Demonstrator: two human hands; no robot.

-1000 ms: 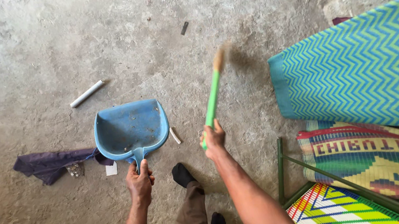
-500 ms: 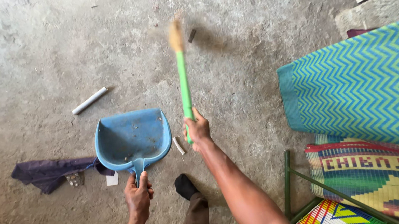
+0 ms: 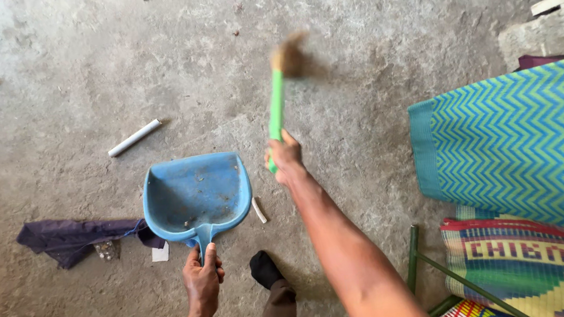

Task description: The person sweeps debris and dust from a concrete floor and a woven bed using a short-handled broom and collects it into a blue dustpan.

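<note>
Down on the bare concrete floor (image 3: 85,315), the left hand (image 3: 203,281) has its fingers wrapped tight around the short handle of a blue dustpan (image 3: 197,195), which lies flat with its open mouth facing away from the person. The right hand (image 3: 285,158) is closed around the lower end of a green-handled broom (image 3: 277,108), whose straw head is blurred above the hand, off to the right of the dustpan. A small white stick (image 3: 258,210) lies just beside the dustpan's right edge, and a white tube (image 3: 135,137) lies apart from its far left corner. A dark purple cloth (image 3: 67,237) touches the dustpan's left side, with a scrap of white paper (image 3: 160,253) at its near edge. A black-socked foot (image 3: 264,268) stands just right of the left hand. On the right, a zigzag-patterned mat (image 3: 535,147) and a striped mat (image 3: 550,268) hem in that side; the floor beyond the dustpan lies broad and open, with only scattered bits of litter.
</note>
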